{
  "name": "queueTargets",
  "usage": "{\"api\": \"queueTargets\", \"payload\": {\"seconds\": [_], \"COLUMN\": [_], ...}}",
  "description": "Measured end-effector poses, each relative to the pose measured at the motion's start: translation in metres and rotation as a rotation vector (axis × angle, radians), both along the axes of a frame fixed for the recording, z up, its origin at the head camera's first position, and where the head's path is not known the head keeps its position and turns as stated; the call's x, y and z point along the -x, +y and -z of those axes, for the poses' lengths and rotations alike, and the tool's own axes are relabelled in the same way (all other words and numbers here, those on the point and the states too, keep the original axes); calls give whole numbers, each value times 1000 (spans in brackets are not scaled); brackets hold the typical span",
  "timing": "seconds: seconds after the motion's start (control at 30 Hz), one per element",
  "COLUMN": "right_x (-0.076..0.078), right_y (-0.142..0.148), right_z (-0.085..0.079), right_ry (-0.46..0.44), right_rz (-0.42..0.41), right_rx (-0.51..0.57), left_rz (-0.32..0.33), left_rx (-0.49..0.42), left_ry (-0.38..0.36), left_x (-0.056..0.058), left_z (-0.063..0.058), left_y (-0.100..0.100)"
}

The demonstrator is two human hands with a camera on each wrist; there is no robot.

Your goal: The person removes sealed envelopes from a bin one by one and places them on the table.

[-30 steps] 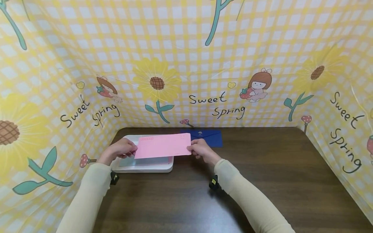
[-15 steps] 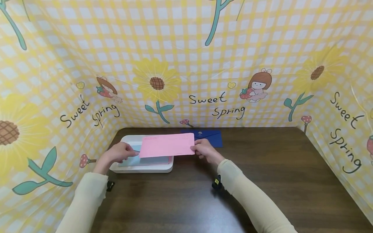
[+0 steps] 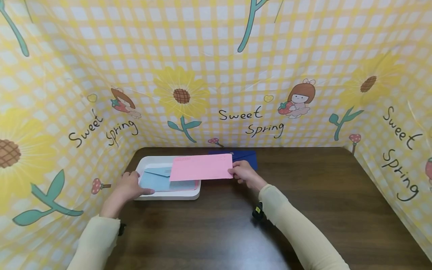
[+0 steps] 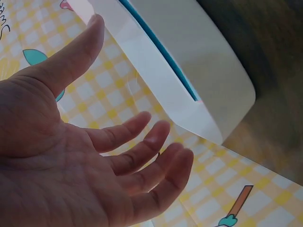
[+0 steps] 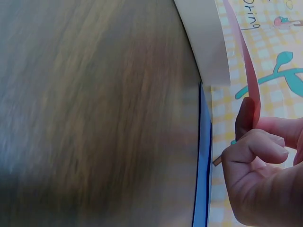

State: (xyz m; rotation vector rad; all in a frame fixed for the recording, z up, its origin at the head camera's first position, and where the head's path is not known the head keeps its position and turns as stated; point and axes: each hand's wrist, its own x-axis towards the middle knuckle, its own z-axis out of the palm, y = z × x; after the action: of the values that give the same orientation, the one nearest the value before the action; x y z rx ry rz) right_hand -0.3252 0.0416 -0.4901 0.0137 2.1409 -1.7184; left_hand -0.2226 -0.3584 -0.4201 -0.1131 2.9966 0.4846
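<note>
My right hand (image 3: pixel 247 173) pinches the right end of a pink envelope (image 3: pixel 201 167) between thumb and fingers. The envelope hangs flat over the right part of a white tray (image 3: pixel 189 195); in the right wrist view this pink envelope (image 5: pixel 251 71) appears edge-on. A light blue envelope (image 3: pixel 155 182) lies in the tray, its right part hidden under the pink one. A pink edge shows beneath it. At the tray's left end is my left hand (image 3: pixel 127 186), thumb and fingers spread apart. The left wrist view shows that hand (image 4: pixel 113 156) holding nothing, its fingers slightly bent beside the tray wall (image 4: pixel 222 71).
Behind the pink envelope lies a dark blue envelope (image 3: pixel 248 158) at the back of the brown wooden table (image 3: pixel 303 187). A yellow checked cloth (image 3: pixel 216 75) with flowers and lettering surrounds the table at the back and both sides.
My left hand has let go of the pink envelope's left end and moved left and down to the tray's end. My right hand has drawn the envelope rightward, uncovering more light blue envelope.
</note>
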Motion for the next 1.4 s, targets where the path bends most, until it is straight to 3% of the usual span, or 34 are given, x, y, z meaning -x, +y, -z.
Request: {"api": "queueTargets", "payload": {"seconds": [0.37,0.63,0.97,1.4], "right_x": [-2,1,3,7], "right_y": [24,45,76,110], "right_z": [-4,-2,1,4], "right_ry": [24,25,21,15], "right_rz": [5,21,52,73], "right_rx": [-11,-37,-110,-162], "left_rz": [-33,-21,-41,-68], "left_rx": [14,20,30,23], "left_ry": [-47,-61,-38,-66], "left_x": [-1,-3,-1,-1], "left_z": [16,23,28,31], "left_y": [-7,-11,-17,-18]}}
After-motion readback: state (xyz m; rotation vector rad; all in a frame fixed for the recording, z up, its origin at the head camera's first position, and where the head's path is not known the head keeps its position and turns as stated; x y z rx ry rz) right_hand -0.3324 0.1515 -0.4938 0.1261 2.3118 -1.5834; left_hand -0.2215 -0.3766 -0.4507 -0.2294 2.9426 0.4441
